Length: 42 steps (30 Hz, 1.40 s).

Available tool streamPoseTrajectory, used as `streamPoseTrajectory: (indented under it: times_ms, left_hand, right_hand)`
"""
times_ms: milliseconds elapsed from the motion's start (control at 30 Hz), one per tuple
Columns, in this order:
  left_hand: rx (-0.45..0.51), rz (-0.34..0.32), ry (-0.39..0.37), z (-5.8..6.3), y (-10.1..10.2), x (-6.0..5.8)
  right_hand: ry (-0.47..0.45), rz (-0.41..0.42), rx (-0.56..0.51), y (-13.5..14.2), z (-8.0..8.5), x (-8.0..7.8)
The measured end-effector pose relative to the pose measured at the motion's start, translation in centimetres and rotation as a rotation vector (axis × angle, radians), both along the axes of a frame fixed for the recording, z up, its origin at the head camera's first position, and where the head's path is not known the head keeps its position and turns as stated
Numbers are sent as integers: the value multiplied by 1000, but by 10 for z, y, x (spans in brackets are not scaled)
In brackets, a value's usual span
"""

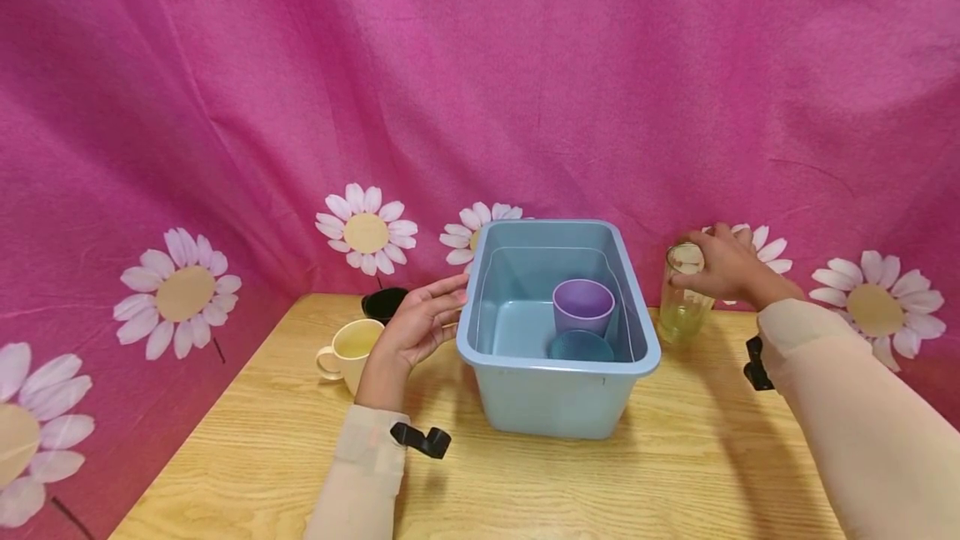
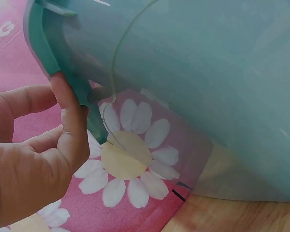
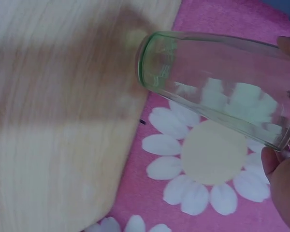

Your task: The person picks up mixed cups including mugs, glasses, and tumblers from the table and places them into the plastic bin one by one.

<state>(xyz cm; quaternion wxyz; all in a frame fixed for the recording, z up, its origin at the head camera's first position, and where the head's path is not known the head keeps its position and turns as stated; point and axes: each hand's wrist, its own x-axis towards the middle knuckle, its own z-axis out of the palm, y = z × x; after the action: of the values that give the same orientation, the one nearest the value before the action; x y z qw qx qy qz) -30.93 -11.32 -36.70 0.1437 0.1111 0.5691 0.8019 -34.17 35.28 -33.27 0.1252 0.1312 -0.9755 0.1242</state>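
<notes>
A light blue plastic tub (image 1: 551, 398) stands mid-table. In it are an upright purple cup (image 1: 583, 315) and, nearer the front wall, a teal round vessel (image 1: 582, 346). My left hand (image 1: 415, 325) touches the tub's left rim, its fingers fairly straight; the left wrist view shows fingertips at the rim (image 2: 75, 82). To the right of the tub, my right hand (image 1: 723, 265) grips a clear, green-tinted drinking glass (image 1: 682, 315) by its upper end. The glass (image 3: 217, 82) is roughly upright; whether its base touches the table I cannot tell.
A cream mug (image 1: 348, 361) stands left of my left hand, its handle pointing left. Behind it is a black vessel (image 1: 384, 303), partly hidden by the hand. A pink flowered cloth (image 1: 540, 107) hangs behind and left of the wooden table (image 1: 525, 490).
</notes>
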Motion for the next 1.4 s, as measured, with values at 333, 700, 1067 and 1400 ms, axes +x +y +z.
streamPoseTrajectory:
  times_ms: [333, 700, 1067, 1400]
  left_hand:
    - [-4, 4, 3, 0, -1, 0]
    - [-4, 4, -6, 0, 1, 1]
    - [-1, 13, -6, 0, 2, 2]
    - [-6, 7, 0, -1, 0, 0]
  right_hand:
    - [-12, 14, 25, -1, 30, 5]
    - [-8, 54, 52, 3, 56, 3]
    - [2, 37, 97, -3, 95, 8]
    - [55, 63, 125, -12, 116, 7]
